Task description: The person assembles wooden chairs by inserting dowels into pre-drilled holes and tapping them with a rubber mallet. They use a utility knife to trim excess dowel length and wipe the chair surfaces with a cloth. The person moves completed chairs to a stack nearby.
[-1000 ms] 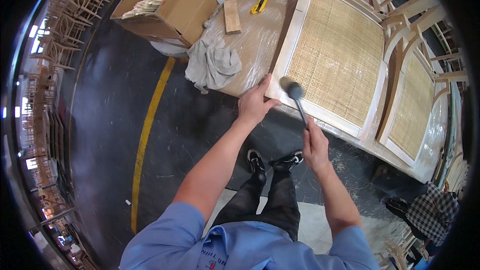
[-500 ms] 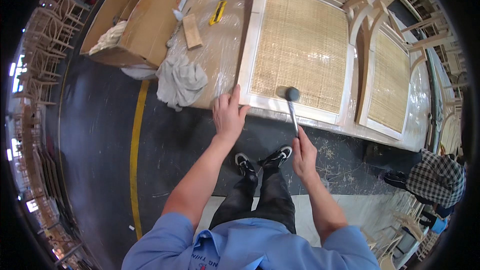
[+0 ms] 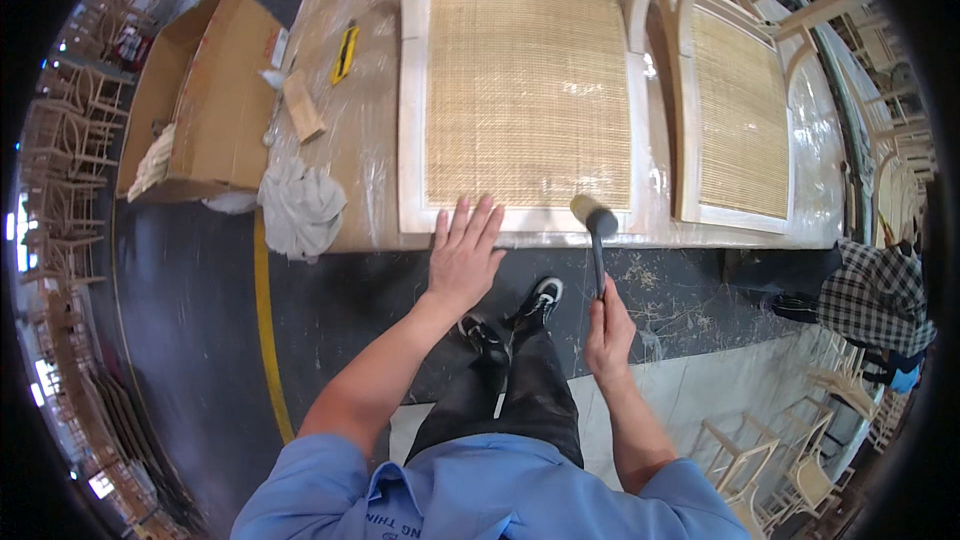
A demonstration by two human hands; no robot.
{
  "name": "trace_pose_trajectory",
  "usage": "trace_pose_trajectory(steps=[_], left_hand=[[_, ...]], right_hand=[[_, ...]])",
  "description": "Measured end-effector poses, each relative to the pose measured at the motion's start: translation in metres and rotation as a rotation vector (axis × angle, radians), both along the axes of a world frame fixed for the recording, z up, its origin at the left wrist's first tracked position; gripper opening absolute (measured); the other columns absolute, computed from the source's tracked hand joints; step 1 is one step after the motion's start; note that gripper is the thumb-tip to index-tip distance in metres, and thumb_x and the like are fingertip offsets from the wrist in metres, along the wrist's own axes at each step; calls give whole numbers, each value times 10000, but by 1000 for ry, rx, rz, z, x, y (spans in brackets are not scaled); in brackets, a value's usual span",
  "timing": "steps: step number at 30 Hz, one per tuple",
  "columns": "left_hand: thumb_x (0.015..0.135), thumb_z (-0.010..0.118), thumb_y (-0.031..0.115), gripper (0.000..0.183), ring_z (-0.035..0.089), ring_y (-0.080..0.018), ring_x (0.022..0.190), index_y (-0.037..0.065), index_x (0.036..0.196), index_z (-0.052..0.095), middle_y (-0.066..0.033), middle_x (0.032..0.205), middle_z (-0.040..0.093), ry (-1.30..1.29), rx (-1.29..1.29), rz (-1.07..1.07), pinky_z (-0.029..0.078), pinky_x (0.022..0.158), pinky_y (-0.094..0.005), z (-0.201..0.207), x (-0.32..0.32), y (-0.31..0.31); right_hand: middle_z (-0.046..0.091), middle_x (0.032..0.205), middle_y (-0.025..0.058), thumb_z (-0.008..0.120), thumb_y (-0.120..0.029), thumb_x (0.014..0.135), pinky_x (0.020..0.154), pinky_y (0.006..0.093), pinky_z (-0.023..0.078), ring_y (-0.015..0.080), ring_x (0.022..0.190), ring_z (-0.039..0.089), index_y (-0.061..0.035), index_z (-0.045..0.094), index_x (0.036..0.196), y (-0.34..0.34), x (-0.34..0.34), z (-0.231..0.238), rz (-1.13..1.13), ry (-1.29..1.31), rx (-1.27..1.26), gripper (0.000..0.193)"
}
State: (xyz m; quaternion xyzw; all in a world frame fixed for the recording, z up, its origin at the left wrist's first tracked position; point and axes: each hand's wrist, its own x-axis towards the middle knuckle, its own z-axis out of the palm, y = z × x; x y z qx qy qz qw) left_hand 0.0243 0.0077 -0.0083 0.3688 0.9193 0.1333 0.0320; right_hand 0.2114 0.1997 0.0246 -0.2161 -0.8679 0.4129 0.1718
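A chair frame with a woven cane panel (image 3: 530, 80) lies on the plastic-covered table (image 3: 375, 140), its pale wooden edge toward me. My left hand (image 3: 465, 255) rests flat on that near edge, left of the middle, fingers spread. In my right hand (image 3: 608, 330) is a mallet (image 3: 597, 220), gripped by its dark handle. The mallet's head, pale at one end and dark at the other, is over the near right corner of the panel; whether it touches the wood I cannot tell. A second caned chair frame (image 3: 740, 115) lies to the right.
Left on the table are a yellow utility knife (image 3: 345, 52), a small wood block (image 3: 302, 107) and a grey rag (image 3: 300, 208) hanging over the edge. An open cardboard box (image 3: 215, 90) stands beyond them. A person in a checked garment (image 3: 875, 295) is at the right.
My left hand has shifted from the panel's left corner onto its near edge. The mallet has moved right along that edge, and the view has turned.
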Motion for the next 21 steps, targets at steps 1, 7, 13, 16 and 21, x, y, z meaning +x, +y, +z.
trace_pose_trajectory(steps=[1,7,13,16,21], left_hand=[[946,689,368,761,238,-365,1566,152,1607,380,-82,1688,316,-6,-7,-4,162,1261,-571,2,-2,2],[964,674,350,762,239,-400,1559,163,1623,340,-135,1690,287,-54,-116,-5,167,1251,-600,13,0,5],[960,673,356,767,245,-395,1557,172,1625,339,-144,1697,268,-79,-211,31,173,1247,-618,30,4,11],[960,667,364,783,236,-366,1567,204,1639,312,-114,1712,243,-77,-241,77,162,1253,-609,33,8,14],[972,646,354,747,238,-352,1570,210,1634,333,-96,1719,234,-118,-231,110,168,1256,-600,45,7,22]], right_hand=[[681,1165,266,521,-62,1029,919,437,540,439,1068,679,-39,537,1459,4,7,-4,-16,-52,7,432],[683,1073,236,533,-67,1023,854,453,541,421,965,681,-51,533,1470,42,26,5,-34,-212,-48,447],[661,980,207,546,-57,1018,793,440,531,390,869,665,-57,533,1478,82,35,4,-50,-281,-57,459],[645,920,197,560,-60,1010,771,448,526,388,826,657,-56,548,1468,90,35,11,-23,-81,-35,458],[627,896,194,570,-61,1001,736,455,523,381,792,649,-68,559,1469,112,19,18,136,-177,12,468]])
